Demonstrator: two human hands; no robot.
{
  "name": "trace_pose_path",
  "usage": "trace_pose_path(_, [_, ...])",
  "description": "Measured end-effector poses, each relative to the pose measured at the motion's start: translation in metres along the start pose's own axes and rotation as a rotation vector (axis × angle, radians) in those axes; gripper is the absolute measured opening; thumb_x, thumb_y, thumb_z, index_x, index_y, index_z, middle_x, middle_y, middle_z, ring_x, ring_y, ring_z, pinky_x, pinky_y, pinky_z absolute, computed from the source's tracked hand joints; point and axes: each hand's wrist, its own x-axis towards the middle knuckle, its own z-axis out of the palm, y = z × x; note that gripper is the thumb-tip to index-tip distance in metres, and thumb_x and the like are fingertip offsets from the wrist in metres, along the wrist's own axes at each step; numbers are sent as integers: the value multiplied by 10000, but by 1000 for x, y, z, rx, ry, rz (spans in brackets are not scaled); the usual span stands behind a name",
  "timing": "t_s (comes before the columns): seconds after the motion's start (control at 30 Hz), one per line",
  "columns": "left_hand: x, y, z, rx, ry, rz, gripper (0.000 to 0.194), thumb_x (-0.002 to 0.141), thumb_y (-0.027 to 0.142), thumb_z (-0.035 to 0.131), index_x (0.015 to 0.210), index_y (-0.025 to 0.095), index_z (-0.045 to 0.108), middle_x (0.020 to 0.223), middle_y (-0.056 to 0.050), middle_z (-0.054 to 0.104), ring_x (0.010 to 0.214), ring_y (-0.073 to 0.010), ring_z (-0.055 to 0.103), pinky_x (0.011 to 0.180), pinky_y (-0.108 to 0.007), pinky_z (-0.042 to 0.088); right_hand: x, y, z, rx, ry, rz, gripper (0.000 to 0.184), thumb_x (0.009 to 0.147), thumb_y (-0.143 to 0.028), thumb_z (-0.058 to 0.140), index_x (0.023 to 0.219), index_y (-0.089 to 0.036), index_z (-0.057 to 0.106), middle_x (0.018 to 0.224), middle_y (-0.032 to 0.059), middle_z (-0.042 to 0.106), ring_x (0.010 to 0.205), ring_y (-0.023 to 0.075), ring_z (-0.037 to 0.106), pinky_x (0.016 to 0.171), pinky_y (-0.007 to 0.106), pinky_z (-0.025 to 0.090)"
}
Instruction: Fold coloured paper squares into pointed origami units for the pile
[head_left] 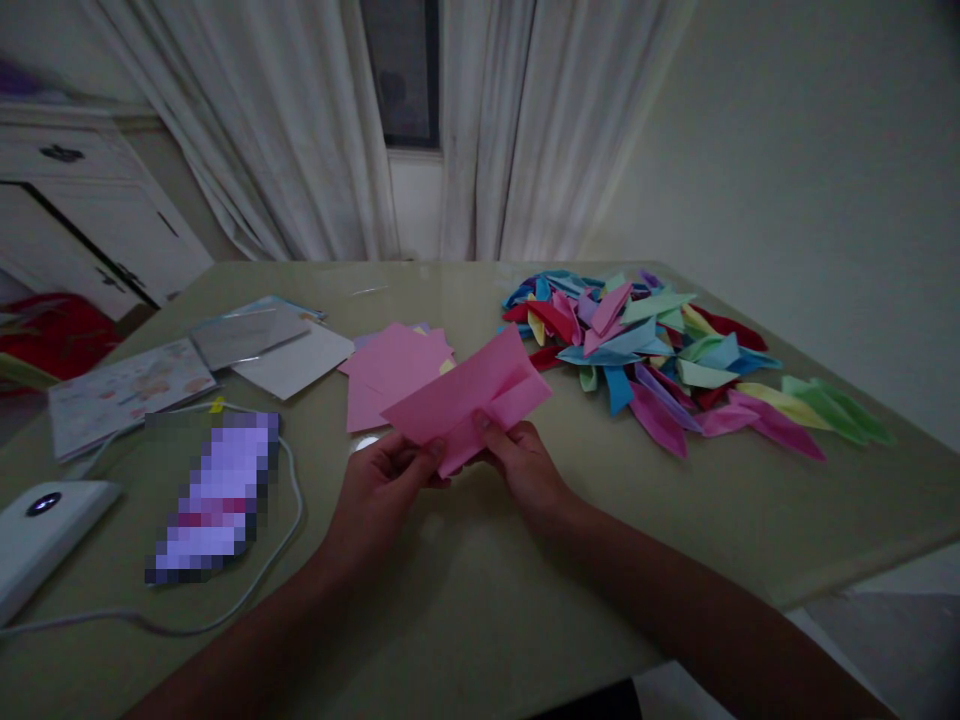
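I hold a partly folded pink paper sheet (469, 395) above the table in both hands. My left hand (386, 475) pinches its lower left edge with thumb on top. My right hand (525, 460) grips the lower right part, thumb pressed on the fold. Just behind the sheet lies a small stack of flat pink paper squares (390, 365). To the right spreads a heap of folded paper pieces (660, 350) in blue, pink, green, yellow and red.
The greenish table (465, 600) carries white cards and printed sheets (225, 350) at the left, a white device (41, 525) with a cable (289, 500), and a blurred-out object. A white cabinet (82, 220) and curtains (300, 130) stand behind; the table's right edge is near.
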Motion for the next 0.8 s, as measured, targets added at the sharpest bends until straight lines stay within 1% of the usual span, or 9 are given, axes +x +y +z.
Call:
trace_pose_path(0.13, [0, 1, 1, 8, -22, -61, 283, 689, 420, 969, 746, 199, 803, 691, -67, 766, 646, -230, 711, 626, -319, 578, -3, 3, 1, -38, -43, 29, 568, 854, -721, 775, 715, -170, 748, 723, 65, 737, 695, 193, 678, 782, 346, 554])
trace_pose_path(0.23, [2, 1, 0, 33, -36, -91, 293, 675, 425, 970, 689, 191, 795, 666, -85, 760, 655, -257, 723, 621, -338, 575, 2, 1, -3, -77, -49, 61, 594, 834, -749, 772, 703, -170, 750, 719, 63, 734, 679, 184, 662, 745, 327, 537])
trace_pose_path(0.3, [5, -1, -2, 47, -48, -96, 296, 685, 434, 960, 690, 185, 800, 669, -98, 766, 657, -271, 733, 619, -350, 574, 10, -6, -10, -91, -9, 43, 613, 797, -767, 793, 654, -173, 728, 673, 50, 699, 646, 171, 628, 692, 311, 521])
trace_pose_path(0.37, [7, -2, -4, 48, -51, -86, 297, 705, 447, 948, 725, 182, 816, 688, -107, 778, 663, -279, 743, 624, -359, 578, 20, -16, -21, -50, 80, -32, 631, 747, -786, 818, 601, -187, 686, 637, 29, 651, 621, 157, 588, 637, 294, 503])
trace_pose_path(0.43, [8, -3, -5, 38, -48, -70, 310, 714, 466, 945, 752, 184, 823, 699, -112, 784, 669, -281, 750, 633, -367, 586, 28, -27, -32, -61, 105, -91, 595, 706, -746, 875, 615, -187, 695, 663, 21, 649, 637, 146, 575, 624, 274, 490])
trace_pose_path(0.53, [9, -2, -4, 41, -51, -60, 332, 716, 488, 945, 766, 183, 824, 724, -119, 792, 682, -283, 754, 644, -376, 596, 34, -35, -42, -85, 86, -123, 589, 745, -752, 843, 647, -187, 711, 688, 33, 668, 654, 152, 584, 611, 273, 478])
trace_pose_path(0.63, [12, -1, -7, 36, -51, -32, 346, 706, 499, 949, 792, 186, 828, 755, -116, 800, 675, -280, 751, 634, -380, 600, 34, -36, -44, -145, 78, -136, 569, 816, -726, 799, 652, -188, 712, 683, 44, 676, 633, 157, 576, 588, 286, 451])
trace_pose_path(0.7, [15, 0, -13, 41, -66, -19, 331, 714, 484, 947, 809, 189, 833, 769, -114, 804, 683, -280, 754, 635, -379, 600, 33, -36, -44, -208, 79, -169, 554, 848, -690, 793, 627, -191, 698, 646, 37, 652, 603, 151, 551, 566, 288, 417])
trace_pose_path(0.8, [21, 1, -23, 76, -123, -32, 271, 754, 438, 930, 795, 188, 833, 742, -103, 791, 684, -262, 743, 638, -358, 592, 33, -39, -48, -329, 48, -228, 565, 881, -666, 778, 578, -197, 683, 585, 17, 595, 564, 143, 504, 550, 292, 381])
